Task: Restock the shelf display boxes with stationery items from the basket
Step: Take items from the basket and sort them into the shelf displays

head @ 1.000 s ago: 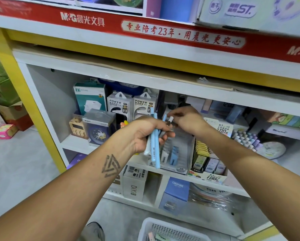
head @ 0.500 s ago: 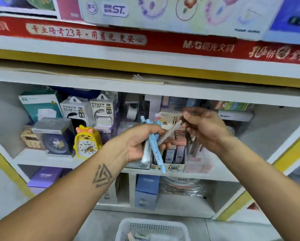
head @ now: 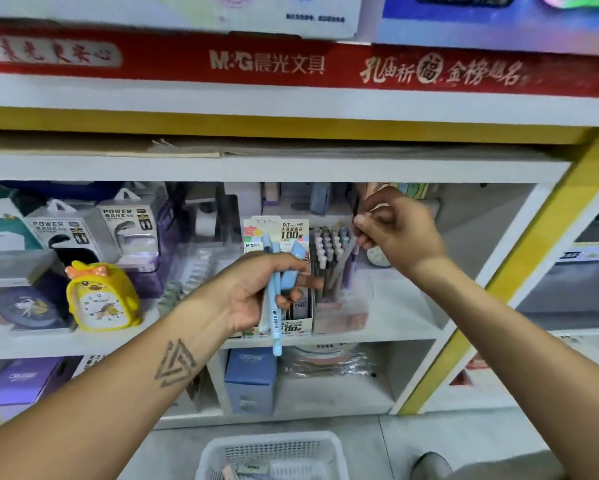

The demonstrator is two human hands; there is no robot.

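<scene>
My left hand grips a bundle of light blue pens upright in front of the middle shelf. My right hand pinches a single grey pen, tilted with its lower end over a clear display box of upright pens. Left of that box stands a pencil-lead display box, partly hidden by my left hand. A white basket with a few items sits on the floor below.
On the shelf's left stand a yellow chick alarm clock and power bank boxes. A blue box and wrapped packs lie on the lower shelf. A yellow-edged upright bounds the shelf on the right. A shoe shows bottom right.
My right hand has drawn one pen out of the bundle and carried it right and down over the clear pen box. The view has shifted right along the shelf.
</scene>
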